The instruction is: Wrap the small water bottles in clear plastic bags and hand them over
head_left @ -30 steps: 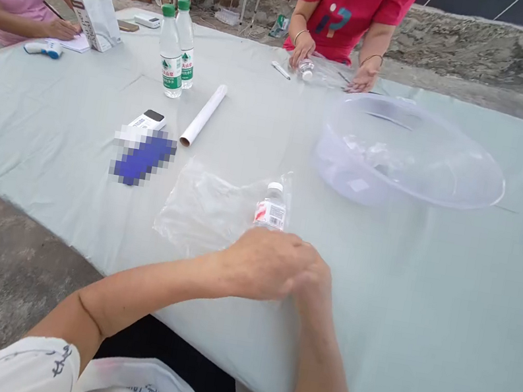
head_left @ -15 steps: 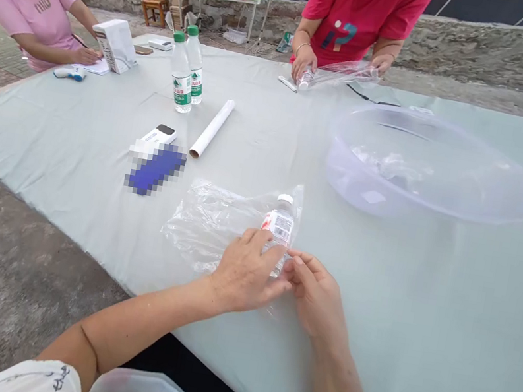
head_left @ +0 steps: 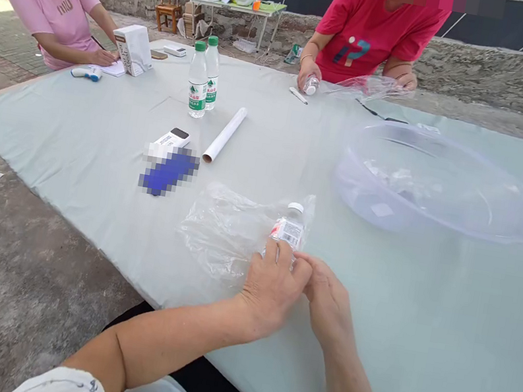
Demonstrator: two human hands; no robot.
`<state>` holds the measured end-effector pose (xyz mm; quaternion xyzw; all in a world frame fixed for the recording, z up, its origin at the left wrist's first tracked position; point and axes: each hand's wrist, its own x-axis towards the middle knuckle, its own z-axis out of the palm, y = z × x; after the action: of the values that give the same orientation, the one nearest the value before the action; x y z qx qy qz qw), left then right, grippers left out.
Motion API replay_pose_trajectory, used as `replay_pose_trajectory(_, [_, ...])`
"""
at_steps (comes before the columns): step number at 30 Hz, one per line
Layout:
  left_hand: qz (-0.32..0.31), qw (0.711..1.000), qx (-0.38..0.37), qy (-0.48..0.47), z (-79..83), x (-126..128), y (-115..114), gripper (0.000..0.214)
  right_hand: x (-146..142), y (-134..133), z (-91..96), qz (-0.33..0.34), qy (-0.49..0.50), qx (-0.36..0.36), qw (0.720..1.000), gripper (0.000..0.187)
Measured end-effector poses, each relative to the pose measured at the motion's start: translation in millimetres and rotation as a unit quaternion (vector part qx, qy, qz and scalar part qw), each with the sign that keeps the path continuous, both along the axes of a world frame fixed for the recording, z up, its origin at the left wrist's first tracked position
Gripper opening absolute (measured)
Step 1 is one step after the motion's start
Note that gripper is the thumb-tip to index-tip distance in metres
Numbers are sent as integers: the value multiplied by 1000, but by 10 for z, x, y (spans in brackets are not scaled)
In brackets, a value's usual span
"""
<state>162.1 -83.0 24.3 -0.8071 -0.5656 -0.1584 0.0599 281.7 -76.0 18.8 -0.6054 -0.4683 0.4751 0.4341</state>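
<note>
A small clear bottle (head_left: 290, 231) with a white cap and a red-and-white label lies on a thin clear plastic bag (head_left: 223, 226), its cap pointing away from me. My left hand (head_left: 274, 285) is closed over the bottle's lower end, its fingers curled down on it. Close against its right side, my right hand (head_left: 331, 301) is pinched at the bag's edge by the bottle's base. The fingertips of both hands meet there, and my left hand partly hides what they grip.
A translucent round tub (head_left: 374, 208) holding crumpled clear plastic stands to the right. Ahead are a white roll (head_left: 225, 135), two green-capped water bottles (head_left: 198, 88) and a blurred blue item (head_left: 170, 172). A person in red (head_left: 368, 40) handles another bottle; one in pink (head_left: 58, 15) writes.
My left hand's fingers have curled in further over the bottle's lower end. My right hand stays pinched beside it. The view has shifted slightly left, and the person in red has tilted their bottle.
</note>
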Motion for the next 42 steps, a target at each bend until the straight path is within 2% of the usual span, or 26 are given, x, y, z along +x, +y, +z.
replay_pose_trajectory(5, [-22, 998, 54, -19, -104, -48, -2, 27, 97, 145, 148, 64, -109, 14, 992, 43])
replay_pose_trajectory(7, [-42, 997, 60, -28, -112, -108, -1, 29, 134, 233, 192, 56, -147, 39, 987, 39])
replay_pose_trajectory(10, [-77, 993, 85, -31, -117, -210, 3, 30, 136, 364, 279, 6, -208, 104, 973, 34])
replay_pose_trajectory(12, [-94, 989, 107, -29, -128, -264, 0, 29, 78, 467, 349, 22, -246, 164, 955, 31])
replay_pose_trajectory(14, [-101, 988, 113, -28, -145, -295, -7, 29, -26, 609, 410, 109, -292, 205, 928, 31])
replay_pose_trajectory(16, [-104, 988, 116, -23, -164, -303, -17, 28, -147, 808, 450, 223, -363, 204, 881, 37])
replay_pose_trajectory(18, [-101, 987, 125, -19, -182, -297, -29, 28, -240, 1056, 473, 303, -447, 149, 828, 45])
replay_pose_trajectory(20, [-95, 987, 130, -17, -197, -290, -42, 29, -260, 1312, 487, 320, -496, 65, 805, 46])
replay_pose_trajectory(23, [-94, 986, 135, -23, -215, -298, -55, 29, -128, 1603, 496, 274, -500, -9, 822, 42])
replay_pose_trajectory(27, [-103, 984, 139, -48, -231, -348, -66, 29, 173, 1681, 451, 203, -491, 0, 847, 36])
replay_pose_trajectory(30, [-109, 986, 102, -73, -224, -379, -97, 31, 324, 1544, 377, 126, -476, 28, 870, 43])
replay_pose_trajectory(32, [-121, 986, 58, -102, -201, -385, -129, 27, 364, 1398, 329, 69, -402, 90, 909, 44])
replay_pose_trajectory(34, [-137, 981, 17, -137, -166, -387, -157, 39, 366, 1236, 293, 46, -300, 157, 940, 43])
replay_pose_trajectory(35, [-146, 977, 1, -153, -145, -392, -164, 48, 356, 1156, 280, 47, -264, 178, 947, 42])
replay_pose_trajectory(37, [-163, 969, -26, -183, -102, -425, -158, 51, 323, 1007, 253, 54, -242, 190, 950, 39])
replay_pose_trajectory(39, [-174, 957, -50, -226, -62, -501, -117, 39, 276, 872, 211, 36, -234, 199, 951, 36])
replay_pose_trajectory(42, [-159, 940, -75, -293, -18, -690, 17, 23, 183, 680, 99, -43, -210, 236, 948, 33])
